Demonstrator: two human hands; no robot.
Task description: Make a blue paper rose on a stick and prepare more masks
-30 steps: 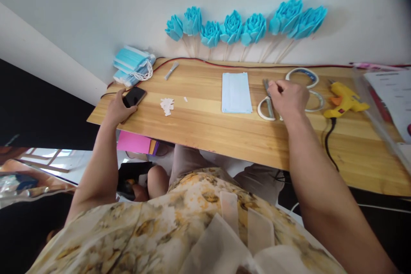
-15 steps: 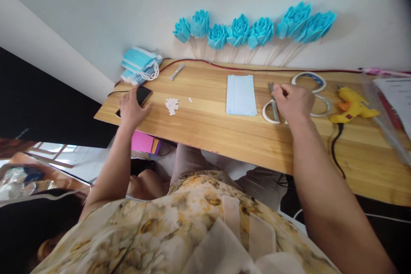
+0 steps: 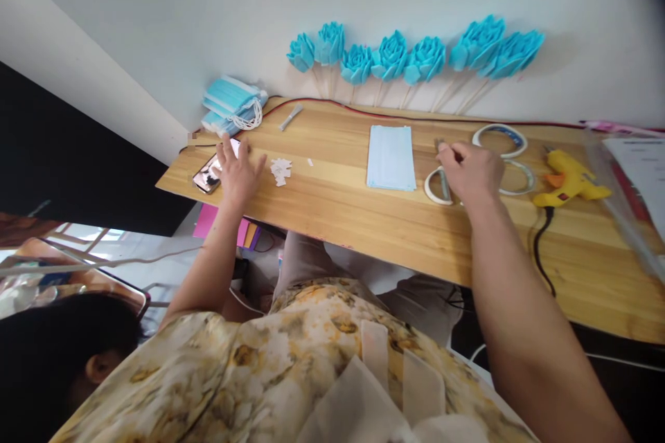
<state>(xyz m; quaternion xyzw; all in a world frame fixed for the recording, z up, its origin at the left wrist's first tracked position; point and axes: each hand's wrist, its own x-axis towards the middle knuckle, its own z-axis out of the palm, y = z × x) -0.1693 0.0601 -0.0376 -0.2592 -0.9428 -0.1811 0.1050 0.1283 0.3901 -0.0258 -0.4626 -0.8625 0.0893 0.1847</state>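
Observation:
My left hand (image 3: 239,169) has its fingers spread over the right side of a phone (image 3: 208,173), whose screen is lit. My right hand (image 3: 475,169) is closed above the wooden table, its fingers curled in. Close by its thumb side, a short grey piece (image 3: 440,144) shows, and below that a white ring-shaped thing (image 3: 432,188) with a grey strip across it. Whether these belong together, or what exactly the fingers grip, I cannot make out. Between my hands lies a stack of light blue mask sheets (image 3: 391,158). Small white paper bits (image 3: 281,171) lie right of the left hand.
Blue flowers on sticks (image 3: 391,55) lean against the wall. Folded masks (image 3: 233,105) lie at the back left, near a bundle of thin strips (image 3: 290,118). Rolls of tape (image 3: 499,140) and a yellow glue gun (image 3: 570,178) are on the right. A person's head (image 3: 67,353) is lower left.
The phone's dark screen is now lit. My left hand has shifted right, uncovering more of it, with fingers spread wider. My right hand stays closed in about the same place.

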